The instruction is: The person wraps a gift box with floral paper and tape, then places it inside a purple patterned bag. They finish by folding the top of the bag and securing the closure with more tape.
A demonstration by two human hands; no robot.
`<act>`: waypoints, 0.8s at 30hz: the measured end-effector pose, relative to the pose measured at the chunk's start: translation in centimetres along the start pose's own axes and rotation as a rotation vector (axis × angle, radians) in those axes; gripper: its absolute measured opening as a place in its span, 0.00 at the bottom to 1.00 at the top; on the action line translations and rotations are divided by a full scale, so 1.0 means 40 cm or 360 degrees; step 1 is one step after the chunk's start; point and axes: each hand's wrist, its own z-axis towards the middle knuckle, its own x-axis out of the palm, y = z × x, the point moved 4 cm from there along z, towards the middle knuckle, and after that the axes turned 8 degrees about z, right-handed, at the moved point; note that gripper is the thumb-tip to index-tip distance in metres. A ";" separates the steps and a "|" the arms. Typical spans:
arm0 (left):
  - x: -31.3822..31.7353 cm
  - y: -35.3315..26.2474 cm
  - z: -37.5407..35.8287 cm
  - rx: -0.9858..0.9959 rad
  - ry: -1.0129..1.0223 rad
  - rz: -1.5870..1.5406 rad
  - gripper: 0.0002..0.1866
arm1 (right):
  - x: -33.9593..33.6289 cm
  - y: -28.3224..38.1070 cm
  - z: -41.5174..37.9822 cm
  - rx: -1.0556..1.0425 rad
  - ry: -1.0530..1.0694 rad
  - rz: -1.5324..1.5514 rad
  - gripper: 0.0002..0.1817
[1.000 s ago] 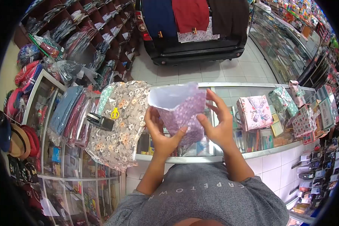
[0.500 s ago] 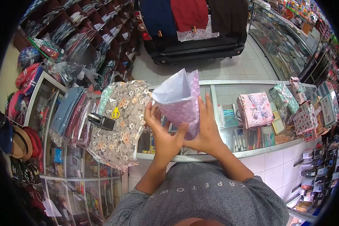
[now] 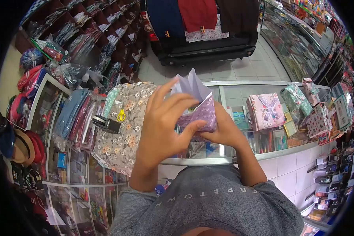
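I hold a sheet of purple floral wrapping paper [image 3: 202, 110], white on its inner side, folded around something above a glass counter [image 3: 259, 84]. My left hand [image 3: 163, 126] is raised close to the camera; its fingers spread over the paper's left side and its thumb presses on the purple face. My right hand [image 3: 224, 131] cups the paper from the right and below. What the paper covers is hidden.
A floral cloth [image 3: 128, 122] drapes over the counter's left end, with yellow scissors [image 3: 121, 115] and a black tape dispenser [image 3: 106, 124] on it. Wrapped gift boxes [image 3: 263, 110] stand at the right. Shelves of packed goods fill the left; a dark rack with hanging clothes stands beyond the counter.
My left hand has risen and come over the front of the paper. The open white top has been folded down into a narrower peak, and the bundle is now smaller.
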 end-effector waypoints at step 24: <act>0.010 -0.039 0.060 -0.0326 -0.0085 0.0079 0.16 | 0.087 0.009 -0.074 -0.0314 -0.0682 -0.0195 0.79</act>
